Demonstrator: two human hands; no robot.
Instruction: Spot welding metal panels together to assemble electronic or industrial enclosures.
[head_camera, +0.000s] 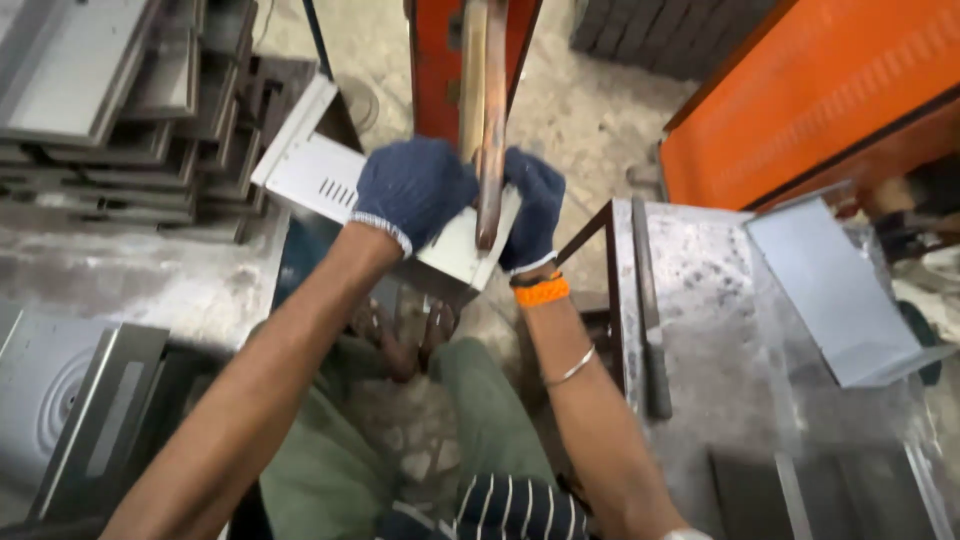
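While gloved, the left hand (415, 190) and right hand (532, 210) both grasp a white vented metal panel (330, 180), copper welding arms (487, 120) between them.

Both gloved hands, left grip (412, 190) and right grip (533, 207), held a white vented panel (340, 180) against copper bars (490, 130) between them.

Both hands wear dark blue gloves: left hand (412, 190), right hand (533, 205). Orange band, thin silver bangle, green trousers.

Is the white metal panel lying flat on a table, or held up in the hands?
Held up: both gloved hands, left hand and right hand, grip the white panel in mid-air.
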